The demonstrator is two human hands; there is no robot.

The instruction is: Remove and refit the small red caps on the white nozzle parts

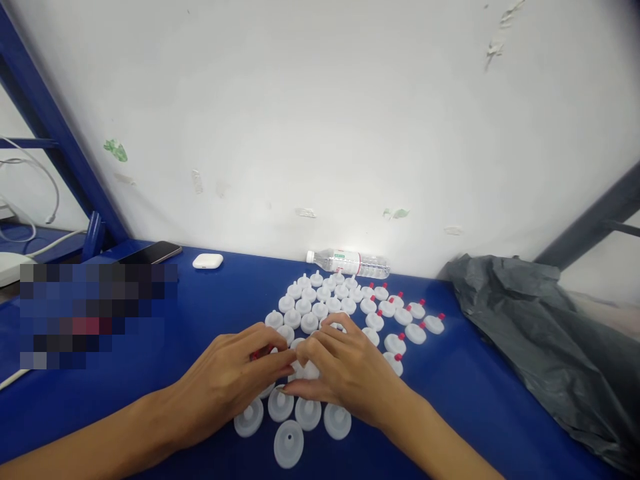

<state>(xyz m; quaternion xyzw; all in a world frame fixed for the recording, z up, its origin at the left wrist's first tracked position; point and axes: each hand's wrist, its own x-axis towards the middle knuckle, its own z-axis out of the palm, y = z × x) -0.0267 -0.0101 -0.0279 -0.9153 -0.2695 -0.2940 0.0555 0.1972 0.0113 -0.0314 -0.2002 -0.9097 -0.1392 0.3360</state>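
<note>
Both hands meet at the middle front of the blue table, among many white round plastic caps with a thin nozzle. My right hand point(345, 363) curls its fingers around a white nozzle cap point(307, 370), which is partly hidden. Its tip is touched by my left hand point(237, 367), whose fingers are bent and pinched together. Bits of red, like small red tip covers point(256, 355), show under the left fingers; how many is hidden. Behind the hands stand several bare white nozzle caps point(303, 306). To the right, other caps with red tips point(415, 332) lie tilted.
Nearest me, several white caps point(289, 445) lie on the table point(200, 440). A clear bottle point(373, 265) lies along the wall. A white earphone case point(207, 261) and a phone point(153, 254) are at back left. A dark grey plastic bag point(530, 333) covers the right side.
</note>
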